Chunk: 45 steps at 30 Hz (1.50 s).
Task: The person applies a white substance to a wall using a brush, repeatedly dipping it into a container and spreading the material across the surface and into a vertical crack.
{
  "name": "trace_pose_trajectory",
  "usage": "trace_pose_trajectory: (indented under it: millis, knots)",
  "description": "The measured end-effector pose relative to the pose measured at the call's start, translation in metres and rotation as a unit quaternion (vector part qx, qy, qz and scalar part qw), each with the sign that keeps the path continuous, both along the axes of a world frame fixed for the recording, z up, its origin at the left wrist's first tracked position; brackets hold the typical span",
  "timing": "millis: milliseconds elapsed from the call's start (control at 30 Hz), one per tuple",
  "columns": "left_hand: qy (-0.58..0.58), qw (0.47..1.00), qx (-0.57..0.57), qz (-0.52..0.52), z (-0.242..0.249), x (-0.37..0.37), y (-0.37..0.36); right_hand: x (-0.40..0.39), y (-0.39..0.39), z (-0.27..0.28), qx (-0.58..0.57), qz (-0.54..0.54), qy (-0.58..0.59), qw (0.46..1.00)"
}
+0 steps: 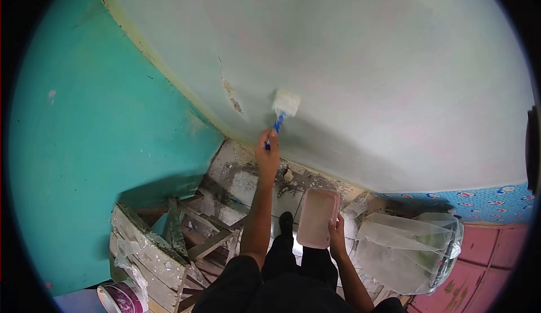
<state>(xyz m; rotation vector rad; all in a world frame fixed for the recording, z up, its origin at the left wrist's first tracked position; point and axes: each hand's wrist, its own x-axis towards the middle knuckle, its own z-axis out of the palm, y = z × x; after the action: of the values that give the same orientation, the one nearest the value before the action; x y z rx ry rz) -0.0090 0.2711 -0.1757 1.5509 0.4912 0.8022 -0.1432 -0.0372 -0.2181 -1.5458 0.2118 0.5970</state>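
Left hand [269, 144] nearer pale wall [394, 87], my fingers pinching brush [287, 103] – long axis running up, slightly right, from fingertips to bristles; right hand [337, 235] grips tub [316, 217], lower right.

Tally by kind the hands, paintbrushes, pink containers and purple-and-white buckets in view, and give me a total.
Hands: 2 (left hand, right hand)
Paintbrush: 1
Pink container: 1
Purple-and-white bucket: 1
Total: 5
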Motion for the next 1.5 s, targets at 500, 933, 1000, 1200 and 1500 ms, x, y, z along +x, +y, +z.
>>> trace_pose_trajectory:
  millis: [500,933,1000,1200,1500]
  knots:
    - [0.326,0.939,0.096,0.053,-0.197,-0.001,0.019,-0.005,-0.003,0.006,-0.027,0.005,-0.005,1.000]
    - [-0.047,0.997,-0.042,0.046,0.145,-0.024,0.002,0.011,0.011,0.021,0.015,0.018,-0.018,1.000]
    - [-0.082,0.995,-0.039,0.042,0.151,-0.019,0.000,0.011,0.011,0.017,0.023,0.016,-0.026,0.999]
    - [-0.004,1.000,0.009,-0.006,0.035,-0.008,0.006,0.012,0.013,0.033,-0.003,0.026,-0.018,1.000]
    - [0.251,0.956,0.133,0.072,-0.111,-0.029,0.018,0.012,0.010,0.045,0.051,0.010,-0.042,0.998]
